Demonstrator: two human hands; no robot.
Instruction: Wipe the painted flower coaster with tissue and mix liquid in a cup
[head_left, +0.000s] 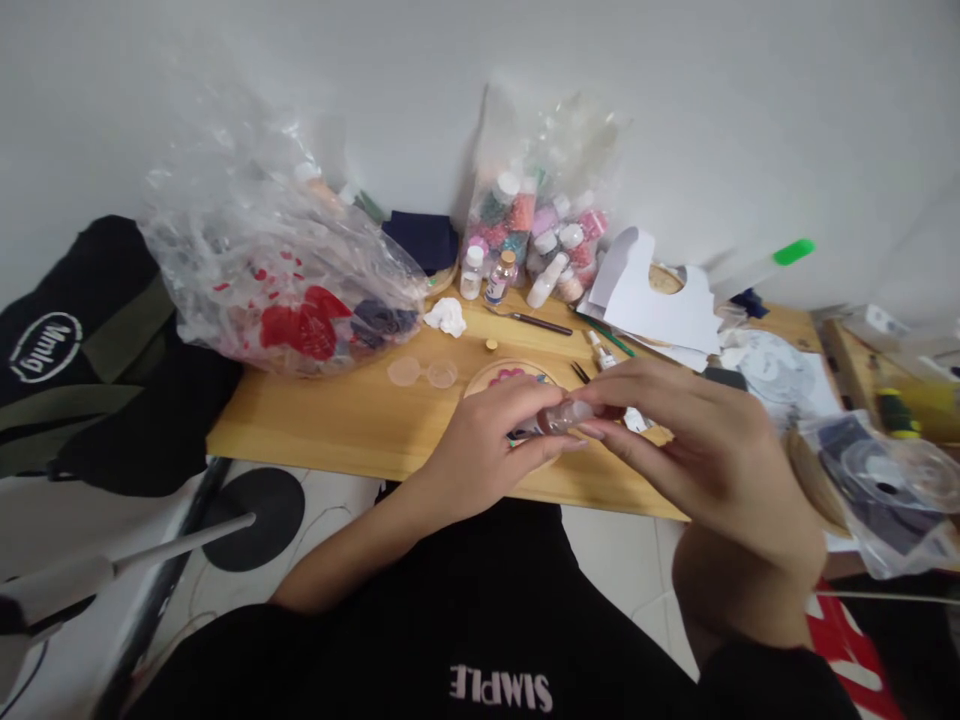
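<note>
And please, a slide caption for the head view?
Left hand and right hand hold a small clear bottle above a wooden table.

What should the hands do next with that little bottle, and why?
Perhaps the left hand should steady the little bottle while the right hand gently works at its end. The left grips it and the right pinches near its end, so both look well placed; details there are too blurred to tell.
</note>
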